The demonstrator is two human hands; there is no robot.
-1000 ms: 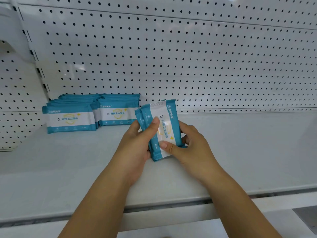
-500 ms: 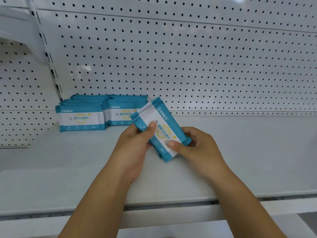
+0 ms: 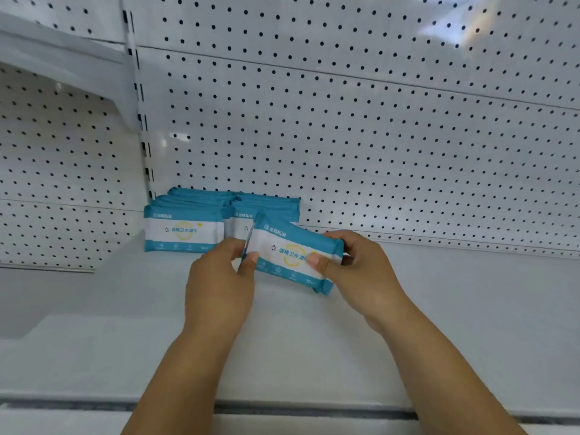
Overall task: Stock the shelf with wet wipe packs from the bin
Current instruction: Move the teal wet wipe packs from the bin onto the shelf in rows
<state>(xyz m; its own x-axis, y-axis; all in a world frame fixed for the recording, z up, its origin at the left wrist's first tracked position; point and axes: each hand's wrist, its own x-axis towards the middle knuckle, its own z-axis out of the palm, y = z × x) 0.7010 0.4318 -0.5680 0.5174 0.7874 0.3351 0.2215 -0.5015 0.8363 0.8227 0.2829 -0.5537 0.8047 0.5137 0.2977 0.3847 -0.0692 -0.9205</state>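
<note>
White shelf [image 3: 445, 315]; teal pack [image 3: 284, 244], label perhaps "酒精卫生湿巾"

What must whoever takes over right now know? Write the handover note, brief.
Left hand: grips the left end of the held wipe pack.
Right hand: grips its right end; the pack is tilted over the shelf.
Done: two rows of stocked packs stand at the back left against the pegboard.
Left: probably set this pack beside those rows, then fetch more; bin not in view.
</note>
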